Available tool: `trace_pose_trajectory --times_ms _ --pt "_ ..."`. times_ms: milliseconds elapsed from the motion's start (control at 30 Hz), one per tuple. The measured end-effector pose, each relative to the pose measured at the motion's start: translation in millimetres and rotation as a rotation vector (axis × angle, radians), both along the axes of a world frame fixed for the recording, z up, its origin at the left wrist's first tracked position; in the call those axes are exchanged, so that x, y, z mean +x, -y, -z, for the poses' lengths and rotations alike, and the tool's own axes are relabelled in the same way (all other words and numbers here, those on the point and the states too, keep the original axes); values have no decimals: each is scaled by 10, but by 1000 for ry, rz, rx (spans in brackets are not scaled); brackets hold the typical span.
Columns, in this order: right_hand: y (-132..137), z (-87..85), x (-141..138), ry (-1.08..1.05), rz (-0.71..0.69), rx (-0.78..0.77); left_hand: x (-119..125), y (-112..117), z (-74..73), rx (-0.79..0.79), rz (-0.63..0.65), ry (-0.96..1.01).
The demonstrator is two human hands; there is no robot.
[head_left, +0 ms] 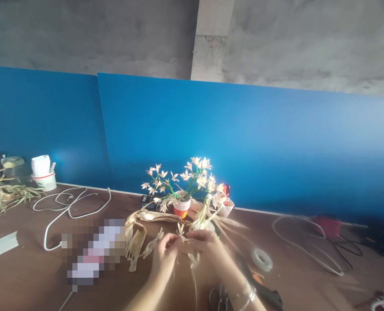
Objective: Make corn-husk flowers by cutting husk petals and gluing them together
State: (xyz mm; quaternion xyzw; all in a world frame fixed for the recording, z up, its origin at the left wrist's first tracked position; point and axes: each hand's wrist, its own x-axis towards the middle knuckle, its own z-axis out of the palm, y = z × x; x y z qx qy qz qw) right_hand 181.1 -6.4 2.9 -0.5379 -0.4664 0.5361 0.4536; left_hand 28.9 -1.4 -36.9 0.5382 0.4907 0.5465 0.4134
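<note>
Both my hands meet low in the middle of the head view, over a brown table (30, 276). My left hand (164, 255) and my right hand (208, 247) have their fingers pinched together on a small cream flower (180, 230) made of dried husk. Thin husk strips (194, 263) hang down between the hands. Just behind them lie dried corn husks (139, 239), and a red-and-white paper cup (181, 207) holds a bunch of cream husk flowers (192, 177) on green stems.
A white cable (67, 209) loops at the left, with a white tub (45, 179) and dried leaves (4, 194) at the far left. A tape roll (261, 258), scissors (218, 298) and more cables (308, 250) lie at the right. A blue wall panel (244, 142) backs the table.
</note>
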Motion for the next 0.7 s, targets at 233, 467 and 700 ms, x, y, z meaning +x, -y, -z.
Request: trace_pose_trajectory --times_ms 233,467,700 --pt "38 -65 -13 36 13 12 11 0 46 -32 51 36" --pt "19 -55 4 109 -21 88 10 14 28 -58 57 106" --pt "13 20 -82 209 -28 195 23 32 9 3 54 144"
